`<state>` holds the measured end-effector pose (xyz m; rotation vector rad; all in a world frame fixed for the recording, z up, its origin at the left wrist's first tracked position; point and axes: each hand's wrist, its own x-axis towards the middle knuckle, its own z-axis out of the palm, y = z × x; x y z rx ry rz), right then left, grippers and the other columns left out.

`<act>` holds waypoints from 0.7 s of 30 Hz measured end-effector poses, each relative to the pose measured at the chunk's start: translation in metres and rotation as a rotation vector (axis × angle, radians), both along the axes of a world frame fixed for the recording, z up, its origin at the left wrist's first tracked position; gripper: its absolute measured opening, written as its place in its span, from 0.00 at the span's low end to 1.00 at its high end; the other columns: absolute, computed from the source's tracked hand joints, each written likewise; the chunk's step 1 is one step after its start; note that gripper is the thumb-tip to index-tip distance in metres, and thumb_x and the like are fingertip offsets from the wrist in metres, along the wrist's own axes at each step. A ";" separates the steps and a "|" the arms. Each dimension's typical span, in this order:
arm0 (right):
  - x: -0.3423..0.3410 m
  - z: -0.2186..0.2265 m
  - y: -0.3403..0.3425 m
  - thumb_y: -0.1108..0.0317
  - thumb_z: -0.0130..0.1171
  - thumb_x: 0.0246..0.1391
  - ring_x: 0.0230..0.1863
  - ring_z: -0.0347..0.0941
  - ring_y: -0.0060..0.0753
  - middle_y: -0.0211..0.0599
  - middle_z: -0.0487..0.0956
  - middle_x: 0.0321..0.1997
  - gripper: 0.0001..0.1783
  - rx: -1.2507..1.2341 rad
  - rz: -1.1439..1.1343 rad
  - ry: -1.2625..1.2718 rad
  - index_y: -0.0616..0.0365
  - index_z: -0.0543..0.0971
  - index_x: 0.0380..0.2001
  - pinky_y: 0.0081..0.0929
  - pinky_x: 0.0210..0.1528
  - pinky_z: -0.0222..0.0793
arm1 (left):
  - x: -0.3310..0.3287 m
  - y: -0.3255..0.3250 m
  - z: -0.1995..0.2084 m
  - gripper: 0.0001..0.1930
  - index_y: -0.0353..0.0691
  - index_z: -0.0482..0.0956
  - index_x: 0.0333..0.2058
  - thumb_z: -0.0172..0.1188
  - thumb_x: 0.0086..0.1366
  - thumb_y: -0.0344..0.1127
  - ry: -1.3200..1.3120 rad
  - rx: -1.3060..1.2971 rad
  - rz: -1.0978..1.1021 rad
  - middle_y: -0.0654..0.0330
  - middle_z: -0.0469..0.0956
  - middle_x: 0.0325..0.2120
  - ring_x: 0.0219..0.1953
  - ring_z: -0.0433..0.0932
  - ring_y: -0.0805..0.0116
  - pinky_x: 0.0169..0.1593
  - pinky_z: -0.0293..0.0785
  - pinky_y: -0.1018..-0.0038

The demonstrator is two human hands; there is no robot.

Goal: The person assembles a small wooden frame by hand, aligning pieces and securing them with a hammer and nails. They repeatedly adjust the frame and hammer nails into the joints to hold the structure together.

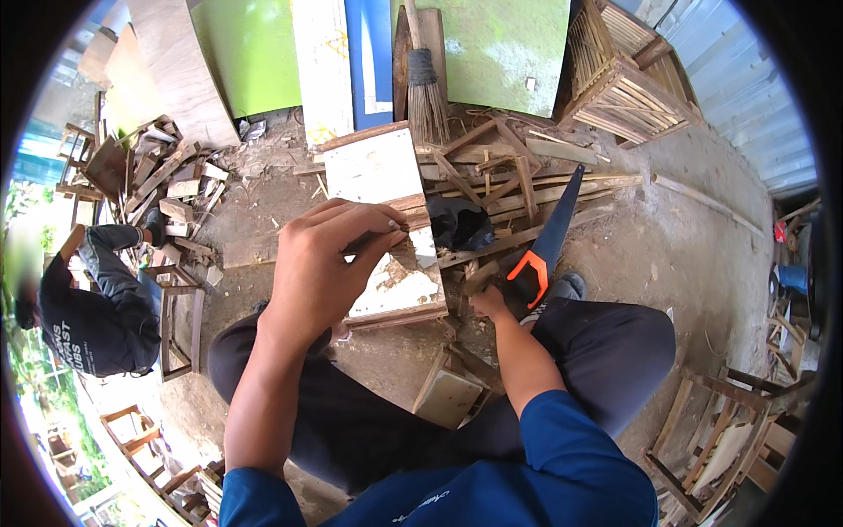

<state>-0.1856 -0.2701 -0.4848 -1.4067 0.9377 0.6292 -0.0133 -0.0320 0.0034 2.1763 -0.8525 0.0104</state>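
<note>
My left hand (327, 255) is raised over a white wooden panel (373, 167) framed with brown strips. Its thumb and fingers are pinched together; what lies between the tips, if anything, is too small to name. Brown patches mark the panel's near half. Lower and to the right, my right hand (490, 304) is closed beside a brown wood piece (481, 277); what it grips is not clear. A handsaw (558, 220) with a dark blade and an orange-black handle (529, 277) rests just right of that hand, next to my shoe.
Between my legs stands a small wooden box-like piece (448, 391). Wood offcuts (180, 180) and a broken frame (496, 167) lie beyond. A broom (424, 97) leans on the boards at the back. Another person (97, 307) sits at the left. Wooden frames (716, 439) stand at right.
</note>
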 end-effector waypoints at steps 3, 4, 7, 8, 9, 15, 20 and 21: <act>0.009 0.010 -0.004 0.64 0.66 0.56 0.16 0.68 0.38 0.46 0.76 0.22 0.14 0.146 -0.153 0.165 0.67 0.76 0.31 0.39 0.17 0.56 | -0.001 0.001 0.000 0.05 0.31 0.87 0.36 0.72 0.61 0.20 0.021 0.040 -0.002 0.55 0.91 0.38 0.36 0.89 0.66 0.42 0.85 0.71; 0.013 0.017 -0.001 0.63 0.65 0.55 0.29 0.73 0.49 0.54 0.80 0.30 0.15 0.002 -0.143 0.060 0.68 0.80 0.34 0.43 0.29 0.64 | -0.002 0.001 0.000 0.05 0.32 0.87 0.37 0.72 0.61 0.21 0.009 0.040 -0.004 0.55 0.91 0.37 0.36 0.89 0.66 0.42 0.84 0.71; 0.027 0.049 0.010 0.61 0.64 0.53 0.56 0.82 0.70 0.71 0.85 0.48 0.23 -0.465 -0.009 -0.039 0.72 0.86 0.44 0.48 0.54 0.79 | -0.003 0.000 -0.001 0.05 0.33 0.88 0.37 0.72 0.63 0.24 0.001 0.061 0.019 0.55 0.91 0.36 0.34 0.89 0.67 0.41 0.84 0.72; 0.032 0.063 0.002 0.61 0.63 0.53 0.58 0.81 0.70 0.72 0.84 0.51 0.26 -0.508 0.095 -0.035 0.72 0.85 0.48 0.46 0.54 0.79 | -0.004 0.000 -0.002 0.05 0.33 0.88 0.38 0.73 0.63 0.25 0.004 0.070 0.030 0.55 0.91 0.36 0.33 0.89 0.68 0.41 0.84 0.72; 0.035 0.076 -0.004 0.60 0.63 0.53 0.59 0.81 0.71 0.73 0.83 0.54 0.29 -0.570 0.192 -0.049 0.73 0.84 0.52 0.45 0.55 0.78 | -0.005 0.000 -0.002 0.05 0.34 0.88 0.38 0.73 0.63 0.26 -0.007 0.077 0.037 0.55 0.90 0.35 0.32 0.89 0.68 0.40 0.83 0.72; 0.020 0.129 -0.015 0.63 0.60 0.67 0.12 0.51 0.26 0.24 0.62 0.16 0.14 0.063 -0.277 0.097 0.63 0.75 0.31 0.33 0.16 0.44 | -0.004 0.000 -0.003 0.06 0.37 0.89 0.38 0.74 0.64 0.30 -0.067 0.051 0.051 0.55 0.88 0.30 0.28 0.86 0.67 0.36 0.80 0.70; -0.013 0.151 -0.018 0.64 0.56 0.71 0.12 0.45 0.19 0.17 0.56 0.16 0.17 0.496 -0.560 0.259 0.49 0.65 0.26 0.26 0.18 0.39 | -0.007 0.001 -0.005 0.05 0.38 0.90 0.38 0.73 0.65 0.32 -0.072 0.092 0.056 0.55 0.87 0.29 0.27 0.85 0.65 0.35 0.79 0.69; -0.019 0.155 -0.019 0.64 0.55 0.71 0.12 0.46 0.18 0.17 0.57 0.16 0.19 0.546 -0.599 0.304 0.47 0.63 0.25 0.25 0.18 0.39 | -0.007 0.001 -0.005 0.05 0.39 0.90 0.38 0.73 0.65 0.32 -0.061 0.093 0.055 0.55 0.87 0.29 0.27 0.85 0.65 0.36 0.79 0.69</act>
